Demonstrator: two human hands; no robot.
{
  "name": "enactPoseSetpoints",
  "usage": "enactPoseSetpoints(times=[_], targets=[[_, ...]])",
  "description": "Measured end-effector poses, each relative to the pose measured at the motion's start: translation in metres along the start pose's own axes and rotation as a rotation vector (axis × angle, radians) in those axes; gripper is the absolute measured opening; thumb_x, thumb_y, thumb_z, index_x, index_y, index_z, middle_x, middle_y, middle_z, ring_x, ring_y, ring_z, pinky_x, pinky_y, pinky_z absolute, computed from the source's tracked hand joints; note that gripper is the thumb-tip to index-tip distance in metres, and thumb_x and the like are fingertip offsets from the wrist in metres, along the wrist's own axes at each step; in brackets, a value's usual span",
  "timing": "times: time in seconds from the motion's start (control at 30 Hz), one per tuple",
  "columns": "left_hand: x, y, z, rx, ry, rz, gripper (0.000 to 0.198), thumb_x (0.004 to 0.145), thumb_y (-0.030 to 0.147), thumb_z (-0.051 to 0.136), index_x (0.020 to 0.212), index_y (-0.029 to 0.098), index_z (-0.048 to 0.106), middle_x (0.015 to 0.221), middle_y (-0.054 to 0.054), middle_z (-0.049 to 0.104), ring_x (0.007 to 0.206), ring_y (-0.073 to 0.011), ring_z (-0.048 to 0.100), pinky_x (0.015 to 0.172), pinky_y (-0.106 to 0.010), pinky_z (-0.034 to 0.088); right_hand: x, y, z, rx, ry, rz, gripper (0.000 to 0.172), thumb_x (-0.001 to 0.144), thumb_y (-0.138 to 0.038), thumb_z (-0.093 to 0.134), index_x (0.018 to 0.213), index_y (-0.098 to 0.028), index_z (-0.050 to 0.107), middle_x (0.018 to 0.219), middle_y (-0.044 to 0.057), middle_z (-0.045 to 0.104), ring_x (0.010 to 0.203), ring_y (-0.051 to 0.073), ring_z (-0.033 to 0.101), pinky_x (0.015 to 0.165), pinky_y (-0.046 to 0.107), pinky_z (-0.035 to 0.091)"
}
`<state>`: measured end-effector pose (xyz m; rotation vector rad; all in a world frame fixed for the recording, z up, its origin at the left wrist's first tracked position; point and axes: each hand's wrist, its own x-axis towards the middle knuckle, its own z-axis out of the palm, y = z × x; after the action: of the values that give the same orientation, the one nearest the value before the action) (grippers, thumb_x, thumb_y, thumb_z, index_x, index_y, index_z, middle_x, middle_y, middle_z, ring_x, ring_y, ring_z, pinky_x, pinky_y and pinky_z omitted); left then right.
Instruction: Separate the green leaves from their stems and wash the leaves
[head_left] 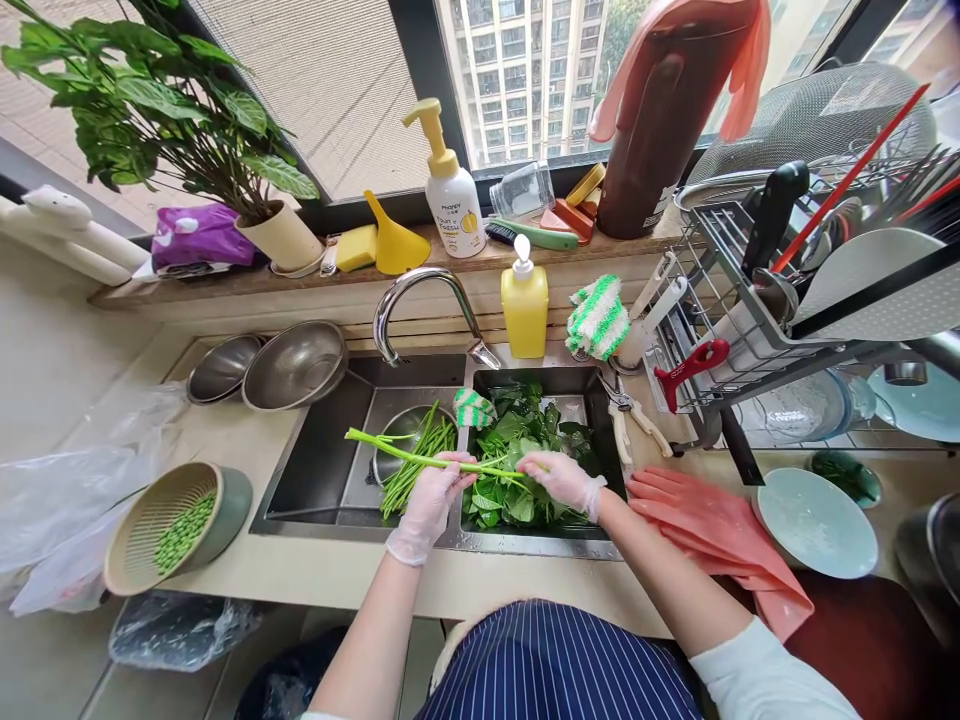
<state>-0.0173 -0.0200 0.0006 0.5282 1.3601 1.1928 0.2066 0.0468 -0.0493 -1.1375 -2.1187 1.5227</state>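
Note:
Both hands wear thin clear gloves over a double sink (pixel 315 500). My left hand (pixel 435 497) is closed on a long green stalk (pixel 390 452) that juts out to the left. My right hand (pixel 561 478) pinches the same stalk at its leafy end, over a pile of green leaves (pixel 517 455) in the right basin. Several stripped stalks (pixel 417 460) lie in a steel bowl (pixel 394 432) in the left basin. A green and white cloth (pixel 474 408) hangs on the divider.
A faucet (pixel 420 300) arches above the sink. Left: two steel bowls (pixel 296 365), a colander of peas (pixel 176 525), plastic bags (pixel 67 490). Right: pink rubber gloves (pixel 712 530), scissors (pixel 630 415), a plate (pixel 816 522), a dish rack (pixel 787 300). Soap bottles (pixel 523 300) and a plant (pixel 172 110) stand behind.

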Motion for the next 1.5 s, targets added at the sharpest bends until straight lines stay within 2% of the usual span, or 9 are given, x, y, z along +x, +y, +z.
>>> enactPoseSetpoints(times=[0.27,0.5,0.63,0.73,0.87,0.97,1.17,1.33,1.5], targets=[[-0.003,-0.007,0.007,0.019,-0.052,0.019,0.028,0.068,0.035,0.073,0.08,0.013,0.06,0.091,-0.009,0.065,0.091,-0.0213,0.063,0.081,-0.034,0.053,0.003,0.003,0.027,-0.193,-0.086,0.051,0.019,0.084,-0.018,0.045,0.082,-0.019,0.063,0.077,0.003,0.061,0.07,0.015,0.05,0.065,0.025,0.036],[-0.003,-0.036,0.02,-0.051,0.024,0.178,0.023,0.072,0.032,0.07,0.081,0.015,0.058,0.097,-0.006,0.064,0.097,-0.0222,0.062,0.083,-0.039,0.053,0.018,0.016,0.039,0.072,0.218,0.345,0.027,0.087,-0.024,0.033,0.079,-0.016,0.058,0.077,0.004,0.06,0.069,0.015,0.053,0.064,0.025,0.039],[-0.001,-0.043,0.024,-0.097,0.096,0.145,0.024,0.071,0.032,0.071,0.081,0.015,0.058,0.096,-0.006,0.064,0.095,-0.021,0.062,0.082,-0.038,0.053,0.018,0.014,0.037,0.178,0.296,0.292,0.033,0.09,-0.03,0.028,0.082,-0.016,0.058,0.088,0.004,0.062,0.079,0.015,0.055,0.072,0.025,0.042],[0.004,-0.046,0.025,-0.097,0.169,0.099,0.029,0.067,0.033,0.073,0.082,0.013,0.059,0.096,-0.007,0.064,0.093,-0.0206,0.063,0.079,-0.036,0.054,0.013,0.007,0.037,0.148,0.186,0.144,0.029,0.09,-0.033,0.035,0.088,-0.018,0.06,0.089,0.002,0.063,0.08,0.015,0.055,0.075,0.026,0.041],[0.007,-0.05,0.028,-0.065,0.213,0.046,0.034,0.065,0.035,0.075,0.084,0.011,0.06,0.098,-0.01,0.065,0.09,-0.0216,0.064,0.077,-0.036,0.055,0.012,-0.003,0.04,-0.246,-0.021,0.1,0.021,0.088,-0.019,0.042,0.095,-0.017,0.061,0.091,0.006,0.064,0.079,0.016,0.056,0.068,0.025,0.037],[0.006,-0.054,0.031,-0.059,0.245,0.023,0.033,0.065,0.035,0.074,0.084,0.011,0.061,0.094,-0.01,0.065,0.089,-0.0216,0.064,0.077,-0.036,0.055,0.011,-0.009,0.04,-0.498,-0.055,0.105,0.019,0.086,-0.014,0.042,0.085,-0.015,0.061,0.081,0.007,0.064,0.073,0.017,0.056,0.062,0.025,0.032],[0.003,-0.062,0.026,-0.069,0.206,0.002,0.032,0.066,0.035,0.074,0.082,0.011,0.06,0.093,-0.011,0.066,0.088,-0.0221,0.065,0.079,-0.037,0.053,0.004,-0.012,0.038,-0.598,-0.094,0.055,0.018,0.088,-0.019,0.043,0.081,-0.017,0.06,0.08,0.006,0.065,0.071,0.017,0.057,0.061,0.026,0.027],[-0.001,-0.063,0.029,-0.163,0.142,0.04,0.032,0.069,0.037,0.073,0.085,0.012,0.061,0.099,-0.013,0.066,0.095,-0.023,0.063,0.087,-0.04,0.049,0.006,-0.008,0.047,-0.565,0.015,0.12,0.019,0.088,-0.018,0.04,0.082,-0.018,0.058,0.078,0.005,0.064,0.067,0.017,0.055,0.058,0.027,0.025],[-0.008,-0.052,0.042,-0.191,0.16,0.114,0.028,0.072,0.035,0.071,0.085,0.013,0.06,0.102,-0.013,0.065,0.099,-0.023,0.062,0.091,-0.04,0.047,0.018,0.003,0.063,-0.174,0.23,0.267,0.022,0.088,-0.023,0.033,0.083,-0.019,0.054,0.08,0.003,0.061,0.067,0.014,0.05,0.057,0.024,0.029]])
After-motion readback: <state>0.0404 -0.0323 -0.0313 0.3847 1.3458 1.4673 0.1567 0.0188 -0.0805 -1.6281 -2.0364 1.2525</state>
